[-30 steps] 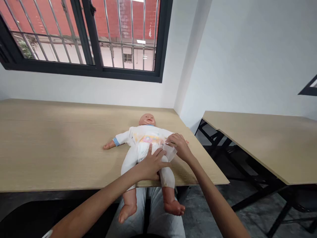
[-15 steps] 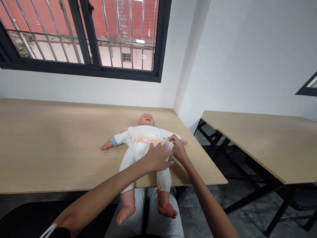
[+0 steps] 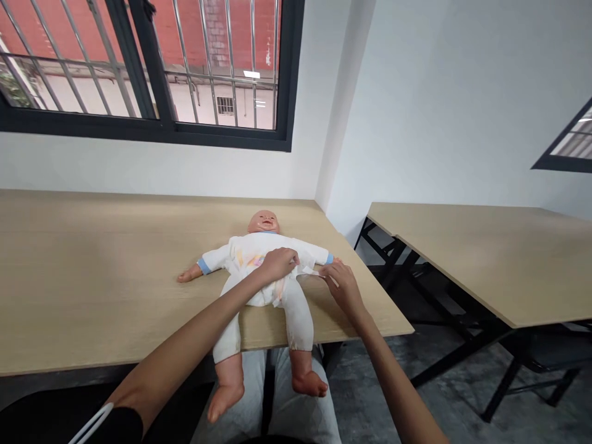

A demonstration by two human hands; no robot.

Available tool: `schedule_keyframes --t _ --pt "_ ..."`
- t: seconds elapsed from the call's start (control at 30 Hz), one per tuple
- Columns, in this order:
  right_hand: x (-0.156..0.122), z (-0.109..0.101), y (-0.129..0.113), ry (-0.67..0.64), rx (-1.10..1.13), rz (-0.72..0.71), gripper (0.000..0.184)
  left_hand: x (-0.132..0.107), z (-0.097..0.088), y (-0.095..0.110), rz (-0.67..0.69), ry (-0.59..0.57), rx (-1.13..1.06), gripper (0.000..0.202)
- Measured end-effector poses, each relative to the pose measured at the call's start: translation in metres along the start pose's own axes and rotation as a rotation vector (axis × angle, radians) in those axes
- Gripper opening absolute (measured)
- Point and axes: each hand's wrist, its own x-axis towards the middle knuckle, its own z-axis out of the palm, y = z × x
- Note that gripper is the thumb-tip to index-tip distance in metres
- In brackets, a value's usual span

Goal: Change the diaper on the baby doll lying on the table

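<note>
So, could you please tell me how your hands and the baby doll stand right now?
Left hand flat on white-suited plastic baby doll. Right hand pinching thin white strip at doll's side. Blue-cuffed sleeve just above.

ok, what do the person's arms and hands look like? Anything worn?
The left hand and right hand are bare: no gloves, and no ring or watch shows. The left arm runs into a black sleeve with a white cord across it. The right arm shows no sleeve in view.
</note>
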Motion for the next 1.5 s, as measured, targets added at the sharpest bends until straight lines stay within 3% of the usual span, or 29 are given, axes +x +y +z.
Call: schedule_keyframes --t 0.13,0.27,0.33,0.53,0.67,0.77,0.87,1.03,1.3,1.5 --pt "-0.006 -0.003 0.001 0.026 -0.168 -0.188 0.019 0.007 0.006 0.007 -0.042 -0.013 -0.046 0.017" --pt "0.006 0.003 -0.011 0.004 -0.179 -0.255 0.024 0.009 0.009 0.012 -0.013 -0.025 -0.124 0.011" --pt "0.018 0.009 -0.021 -0.031 -0.05 -0.247 0.027 0.008 0.007 0.008 0.023 -0.022 -0.191 0.014" --pt "0.051 0.026 -0.041 -0.14 0.381 -0.12 0.018 0.008 -0.001 -0.02 0.042 0.042 -0.432 0.059" --pt "0.054 0.028 -0.04 -0.196 0.478 -0.035 0.014 0.001 -0.006 -0.028 -0.006 0.2 -0.488 0.051" --pt "0.05 0.029 -0.035 -0.203 0.496 0.012 0.012 -0.021 -0.011 -0.023 0.004 0.318 -0.448 0.032" --pt "0.047 0.031 -0.03 -0.208 0.516 0.091 0.01 -0.056 -0.013 -0.011 0.039 0.341 -0.355 0.017" --pt "0.048 0.027 -0.026 -0.186 0.512 0.137 0.011 -0.096 -0.005 -0.001 0.158 0.206 0.004 0.037" --pt "0.069 0.028 -0.035 -0.245 0.51 0.0 0.012 -0.097 0.014 0.005 0.154 0.245 0.17 0.041" --pt "0.081 0.042 -0.033 -0.373 0.503 0.042 0.011 -0.097 0.019 0.008 0.169 0.234 0.235 0.042"
